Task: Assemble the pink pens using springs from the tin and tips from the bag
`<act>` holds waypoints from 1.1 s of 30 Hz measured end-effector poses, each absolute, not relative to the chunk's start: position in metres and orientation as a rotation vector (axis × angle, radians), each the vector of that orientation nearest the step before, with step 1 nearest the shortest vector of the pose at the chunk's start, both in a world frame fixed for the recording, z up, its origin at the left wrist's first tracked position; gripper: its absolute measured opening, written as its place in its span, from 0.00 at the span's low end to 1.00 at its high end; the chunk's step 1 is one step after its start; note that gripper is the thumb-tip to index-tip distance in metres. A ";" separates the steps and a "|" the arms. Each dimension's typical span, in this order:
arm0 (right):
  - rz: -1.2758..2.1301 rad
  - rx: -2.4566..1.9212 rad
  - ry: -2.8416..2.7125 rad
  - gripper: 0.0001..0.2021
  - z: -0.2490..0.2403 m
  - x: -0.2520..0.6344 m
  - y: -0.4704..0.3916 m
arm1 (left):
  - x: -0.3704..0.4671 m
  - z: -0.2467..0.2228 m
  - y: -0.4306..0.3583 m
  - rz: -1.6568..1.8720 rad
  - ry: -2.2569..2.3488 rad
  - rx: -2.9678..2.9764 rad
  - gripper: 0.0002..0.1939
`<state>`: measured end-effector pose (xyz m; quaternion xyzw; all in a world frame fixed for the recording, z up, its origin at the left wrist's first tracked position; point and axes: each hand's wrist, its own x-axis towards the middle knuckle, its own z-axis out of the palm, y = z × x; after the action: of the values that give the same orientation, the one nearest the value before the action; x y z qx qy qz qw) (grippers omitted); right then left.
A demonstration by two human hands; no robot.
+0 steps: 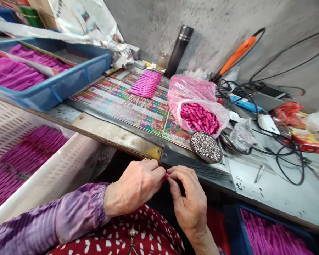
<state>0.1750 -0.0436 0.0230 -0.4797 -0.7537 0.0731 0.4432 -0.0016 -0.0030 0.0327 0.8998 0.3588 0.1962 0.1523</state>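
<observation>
The worn surface (114, 132) carries a colourful printed sheet (127, 102) with a row of pink sticks (146, 83) on it, a blue tray (69, 76), a bag of pink caps (198, 106), a round dish of metal bits (206, 146), a dark flask (178, 50) and tangled black cables (268, 117).

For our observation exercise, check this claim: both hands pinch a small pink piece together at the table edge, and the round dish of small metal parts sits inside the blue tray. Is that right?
Not quite. The head view shows the round dish of metal parts on the table, beside the pink bag, not inside the blue tray. The rest holds: the left hand and right hand pinch a small pink piece at the table edge.
</observation>
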 end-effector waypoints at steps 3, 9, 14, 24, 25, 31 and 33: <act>0.094 -1.154 -1.895 0.07 0.019 0.175 -0.043 | -0.002 0.032 -0.003 0.581 1.028 2.600 0.09; 0.068 -1.128 -1.868 0.10 0.015 0.172 -0.043 | -0.002 0.035 -0.004 0.588 1.015 2.650 0.08; 0.151 -1.151 -1.811 0.10 0.014 0.172 -0.047 | -0.002 0.033 -0.004 0.648 1.010 2.653 0.09; 1.093 -1.329 -1.202 0.08 0.015 0.170 -0.046 | -0.001 0.035 -0.001 0.770 0.952 2.610 0.14; 1.175 -1.310 -1.165 0.09 0.015 0.170 -0.046 | -0.001 0.035 -0.001 0.773 0.948 2.612 0.14; 1.163 -1.339 -1.169 0.14 0.017 0.174 -0.044 | -0.001 0.037 -0.001 0.718 0.957 2.584 0.14; 1.015 -1.400 -1.238 0.15 0.019 0.179 -0.043 | -0.002 0.039 0.001 0.698 0.967 2.577 0.13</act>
<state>0.1793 -0.0433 0.0190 -0.5754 -0.5088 0.4170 0.4860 -0.0021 0.0015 0.0393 0.8972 0.3366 0.2431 0.1502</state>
